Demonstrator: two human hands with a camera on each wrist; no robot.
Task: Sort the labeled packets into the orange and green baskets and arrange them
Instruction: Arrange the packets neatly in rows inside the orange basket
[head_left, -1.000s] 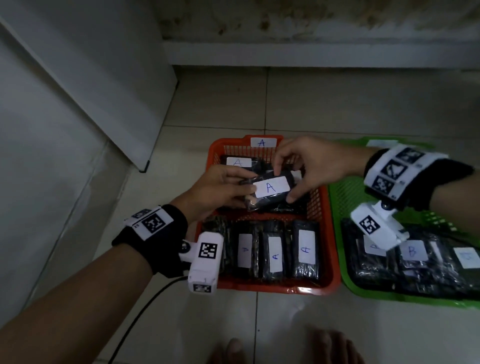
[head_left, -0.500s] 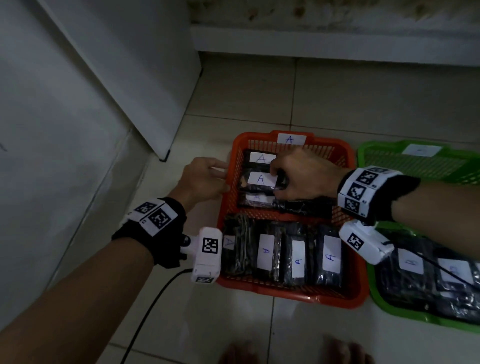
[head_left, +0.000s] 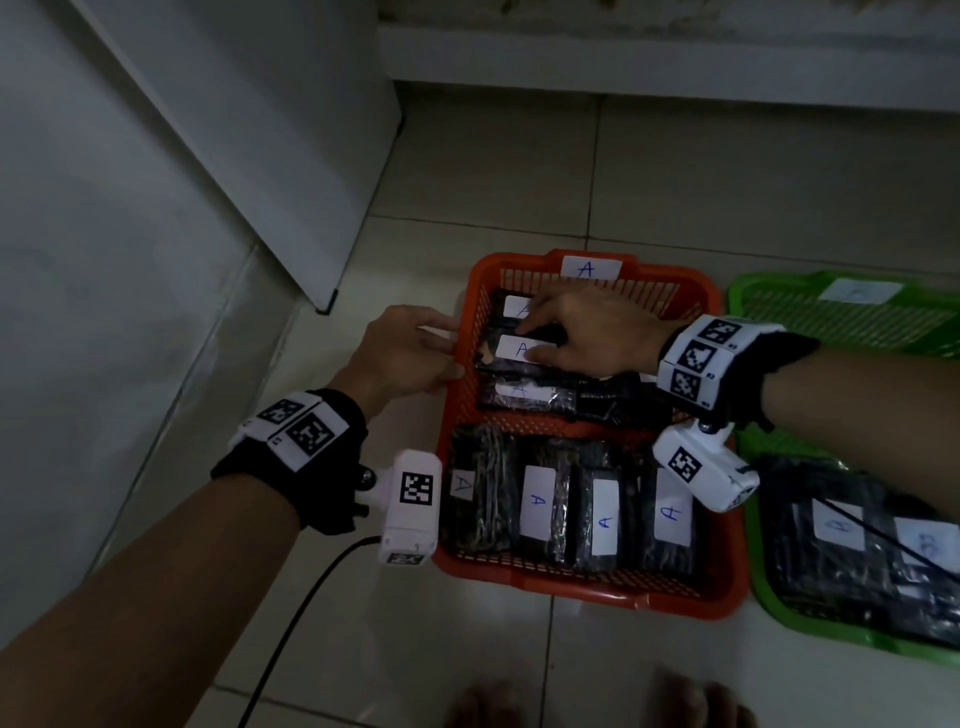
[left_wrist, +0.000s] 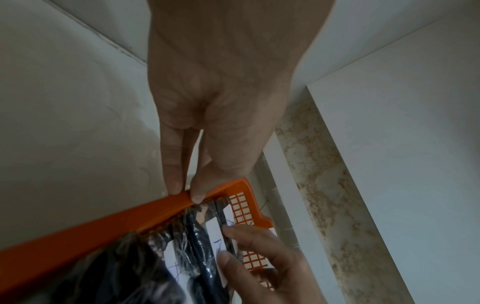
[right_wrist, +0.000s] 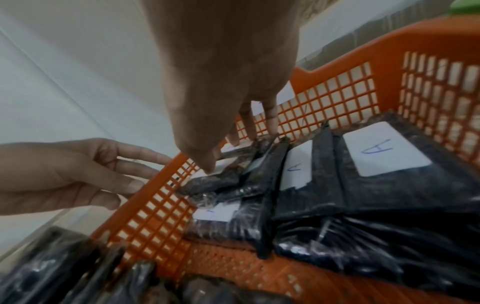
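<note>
Orange basket (head_left: 582, 587): on the floor, between both hands.
Green basket (head_left: 769, 618): beside the right wrist.
Left hand (head_left: 400, 353): fingers straight, touching the orange rim.
Right hand (head_left: 587, 332): fingers straight, pressing packet (head_left: 511, 358).

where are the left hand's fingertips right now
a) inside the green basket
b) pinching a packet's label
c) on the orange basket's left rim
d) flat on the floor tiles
c: in the left wrist view the left hand sets straight fingertips on the rim of the orange basket, while the right hand works the packets inside.
</note>
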